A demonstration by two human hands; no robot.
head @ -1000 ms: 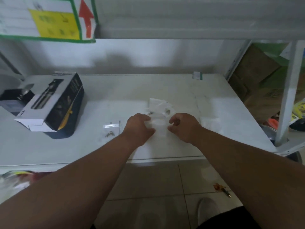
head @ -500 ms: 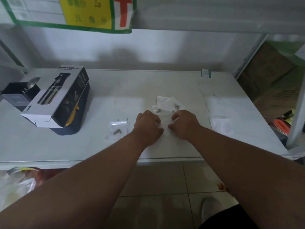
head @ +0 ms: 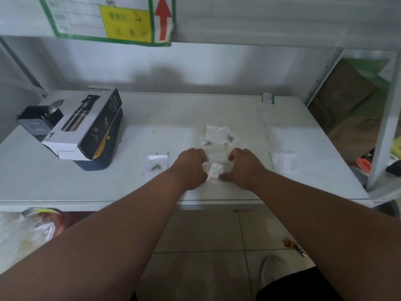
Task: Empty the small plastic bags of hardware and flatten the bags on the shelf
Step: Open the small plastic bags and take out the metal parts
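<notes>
Both hands work 1 small bag at the shelf's near middle.

Far left, a box lies on the shelf; right of it a sealed bag still holds hardware. The left hand and right hand, fingers curled, pinch the bag between them; since a second ago they have drawn closer, crumpling it into a small white wad, so emptying looks under way, flattening not yet. Just beyond lies a pile of bags with hardware; right, a flat bag rests alone.
</notes>
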